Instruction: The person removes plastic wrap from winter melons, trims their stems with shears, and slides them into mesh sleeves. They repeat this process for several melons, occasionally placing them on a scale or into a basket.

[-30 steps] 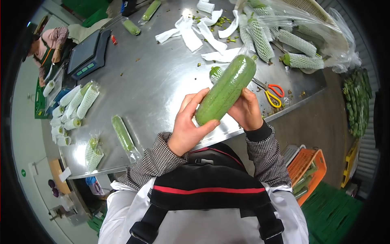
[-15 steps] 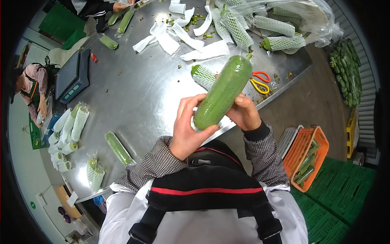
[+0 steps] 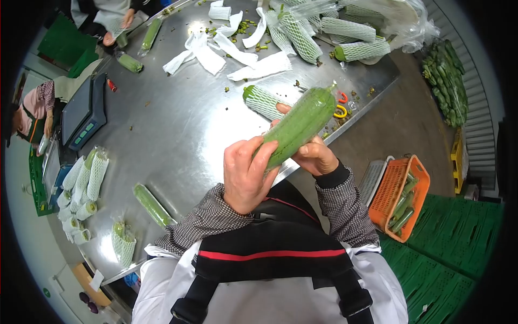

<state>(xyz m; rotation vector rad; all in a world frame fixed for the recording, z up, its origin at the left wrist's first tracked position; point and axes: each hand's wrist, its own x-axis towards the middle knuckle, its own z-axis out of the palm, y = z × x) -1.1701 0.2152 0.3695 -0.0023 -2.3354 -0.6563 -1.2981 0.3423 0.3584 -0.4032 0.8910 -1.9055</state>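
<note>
A large green gourd (image 3: 304, 123) in tight clear plastic is held up between my hands, tilted with its stem end toward the upper right. My left hand (image 3: 250, 167) grips its lower end, fingers laid over the top. From the right side, my right hand (image 3: 315, 155) wraps it from below, some fingertips showing behind it. Just past the gourd, another gourd (image 3: 264, 102) in white foam netting lies on the metal table (image 3: 178, 135). Scissors with red and yellow handles (image 3: 340, 112) are partly hidden by the held gourd.
White foam sleeves (image 3: 208, 56) and trimmings lie at the back, beside netted gourds (image 3: 302, 38) in a plastic bag. Scales (image 3: 83, 110) and wrapped gourds (image 3: 154, 204) are on the left. An orange basket (image 3: 382, 202) stands at right. Two other people work at the far left.
My left fingers have moved up over the gourd, and its lower end has shifted behind them. The view has moved slightly right. A co-worker's hands at the back have shifted.
</note>
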